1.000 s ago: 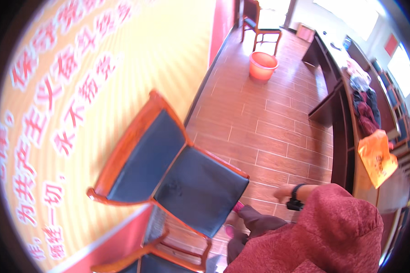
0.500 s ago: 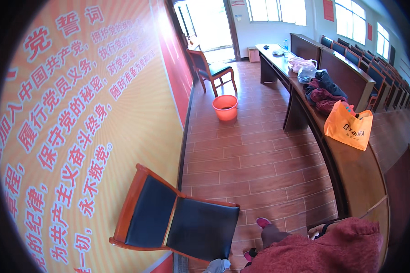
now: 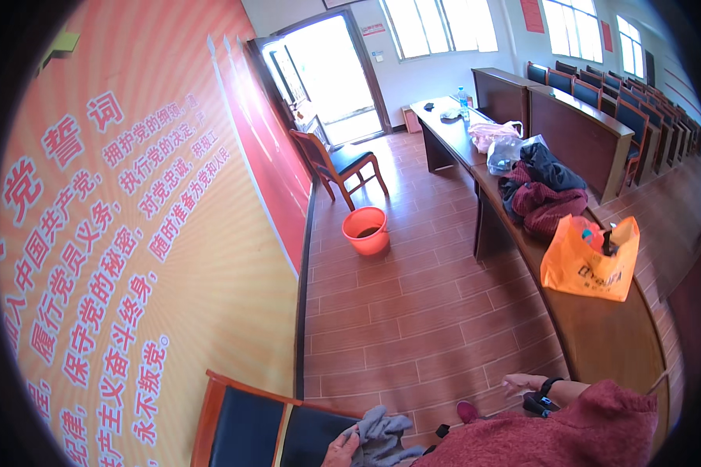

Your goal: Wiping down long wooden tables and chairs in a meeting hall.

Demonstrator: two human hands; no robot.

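My left hand [image 3: 339,451] is at the lower edge, its fingers closed on a grey cloth [image 3: 383,436]. The cloth hangs bunched beside the black seat of a wooden chair [image 3: 245,424]. My right hand [image 3: 523,384] is in front of my red fleece sleeve, a dark band and a black device at its wrist. Its fingers reach out to the left over the floor and hold nothing I can see. The long wooden desk [image 3: 611,335] is to the right of this hand, apart from it.
An orange-red bucket [image 3: 366,231] with dark contents stands on the tiled floor, before another wooden chair [image 3: 343,167]. On the desk lie an orange bag [image 3: 588,268], dark and red clothing [image 3: 545,191], plastic bags and a bottle [image 3: 463,103]. A printed wall panel [image 3: 187,303] bounds the left side.
My view has tilted up and moved closer to the bucket. My left hand has come into sight with the cloth, and my right hand now shows fully, stretched forward.
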